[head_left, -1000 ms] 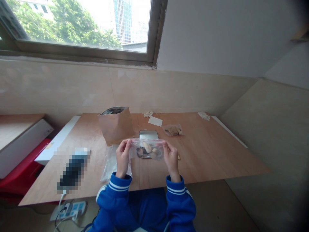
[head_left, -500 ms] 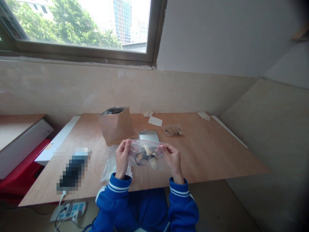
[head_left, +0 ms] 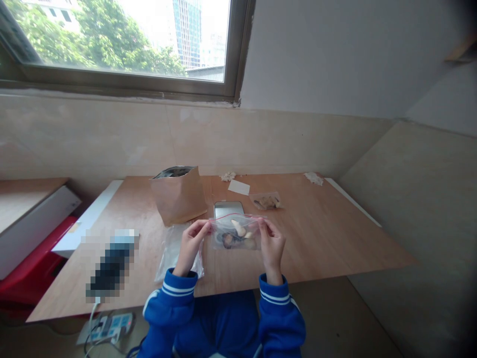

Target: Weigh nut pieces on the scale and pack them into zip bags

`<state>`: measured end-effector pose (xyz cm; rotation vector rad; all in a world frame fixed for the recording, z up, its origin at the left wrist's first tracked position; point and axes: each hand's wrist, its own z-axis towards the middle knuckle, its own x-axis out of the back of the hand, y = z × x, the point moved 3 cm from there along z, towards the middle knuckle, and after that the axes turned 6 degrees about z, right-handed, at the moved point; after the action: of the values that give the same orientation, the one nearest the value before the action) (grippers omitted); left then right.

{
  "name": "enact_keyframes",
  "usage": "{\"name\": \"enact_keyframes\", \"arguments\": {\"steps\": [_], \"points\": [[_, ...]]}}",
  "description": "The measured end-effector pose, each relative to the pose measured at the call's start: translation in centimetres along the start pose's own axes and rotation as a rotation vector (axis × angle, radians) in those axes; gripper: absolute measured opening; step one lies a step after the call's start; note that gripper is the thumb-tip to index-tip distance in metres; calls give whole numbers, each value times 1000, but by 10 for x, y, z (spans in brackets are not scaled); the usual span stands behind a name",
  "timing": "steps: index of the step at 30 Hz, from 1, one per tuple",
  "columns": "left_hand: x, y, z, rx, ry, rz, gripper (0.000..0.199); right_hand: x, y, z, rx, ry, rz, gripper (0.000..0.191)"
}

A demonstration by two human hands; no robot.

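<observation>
A brown paper bag [head_left: 178,196] stands upright on the wooden surface [head_left: 316,233], its silvery lining showing at the top. To its right lie a flat metallic device [head_left: 228,209] and a small zip bag [head_left: 266,201] of pale pieces. A white paper slip [head_left: 239,187] and crumpled tissue [head_left: 228,176] sit by the far edge. A loose clear plastic bag [head_left: 172,253] lies near the front, beside a pixelated object [head_left: 111,263]. A power strip [head_left: 106,328] sits below.
</observation>
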<state>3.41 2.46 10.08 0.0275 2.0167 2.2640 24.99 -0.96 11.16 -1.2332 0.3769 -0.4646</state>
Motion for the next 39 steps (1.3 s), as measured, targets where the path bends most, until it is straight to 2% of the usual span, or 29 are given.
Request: {"name": "enact_keyframes", "arguments": {"steps": [4,5,8,11,16,20,25,34,39], "points": [[0,-1,0,-28,2,71,22,-7,-2,-1,76,-224,-40,33],[2,-1,1,-37,38,78,21,-8,-2,-1,71,-222,-31,33],[8,-2,1,-57,166,83,21,-6,-1,-1,34,-115,10,34],[9,-2,0,-53,216,72,23,-6,0,-1,16,-84,17,36],[7,4,-2,-9,302,12,27,-9,4,-1,-20,-211,36,38],[6,7,-3,1,322,2,31,-9,7,-2,-44,-308,27,45],[7,4,-4,-11,298,83,35,-9,7,-4,-52,-276,11,47],[9,-5,-1,-56,256,263,34,-5,13,-5,31,-146,-35,35],[5,0,-2,-114,300,272,29,-11,10,-8,9,-93,36,36]]}}
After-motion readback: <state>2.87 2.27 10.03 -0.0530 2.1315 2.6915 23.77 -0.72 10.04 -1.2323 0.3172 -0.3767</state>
